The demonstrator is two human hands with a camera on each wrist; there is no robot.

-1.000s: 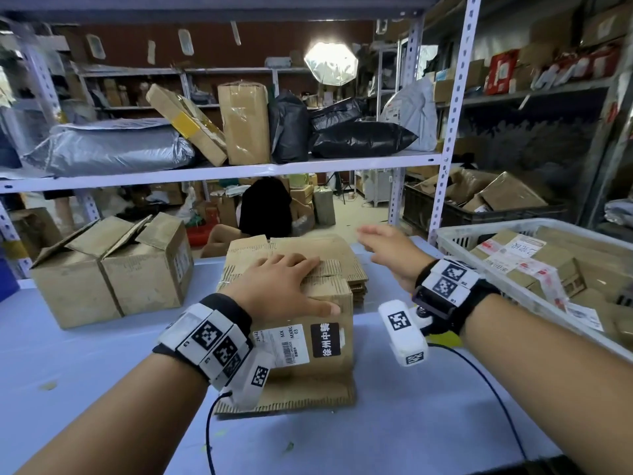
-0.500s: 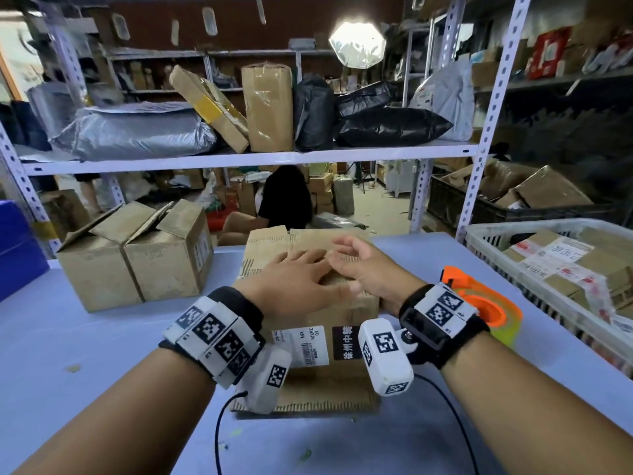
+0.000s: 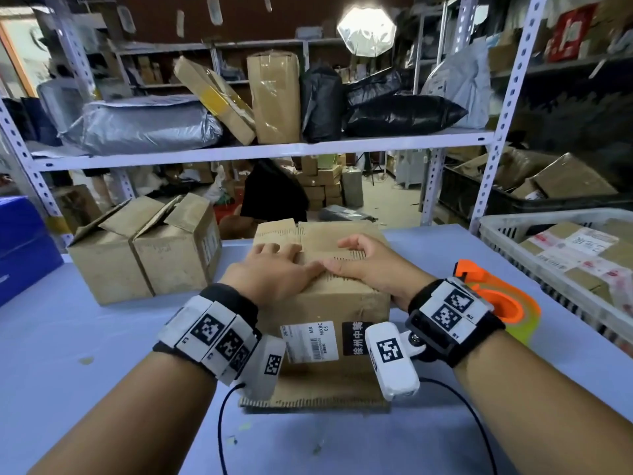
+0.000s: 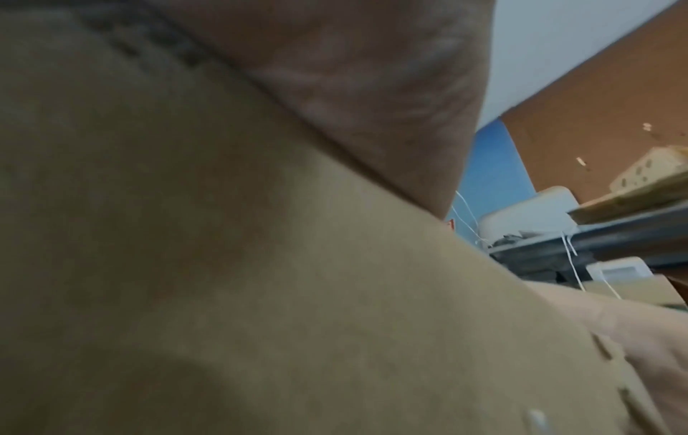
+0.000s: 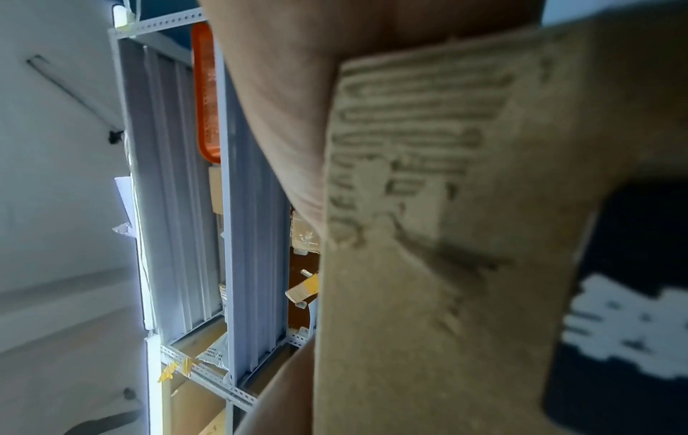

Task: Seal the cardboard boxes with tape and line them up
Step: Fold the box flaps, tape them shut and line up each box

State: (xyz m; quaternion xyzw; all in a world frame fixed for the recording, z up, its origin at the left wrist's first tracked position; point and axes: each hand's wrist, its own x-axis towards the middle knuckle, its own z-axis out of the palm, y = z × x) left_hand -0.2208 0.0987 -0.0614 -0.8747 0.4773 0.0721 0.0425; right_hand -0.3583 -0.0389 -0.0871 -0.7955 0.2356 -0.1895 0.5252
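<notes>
Both hands, left hand (image 3: 274, 274) and right hand (image 3: 371, 269), lie flat with straight fingers, pressing down the flaps of the box (image 3: 329, 303) mid-table (image 3: 102, 337), thumbs touching.

The centre box (image 3: 329, 303) was set on flat cardboard (image 3: 318, 399) at table (image 3: 102, 354) centre. Two boxes (image 3: 147, 252) were placed to its left, tape dispenser (image 3: 503, 299) just right, basket (image 3: 507, 228) at far right.
</notes>
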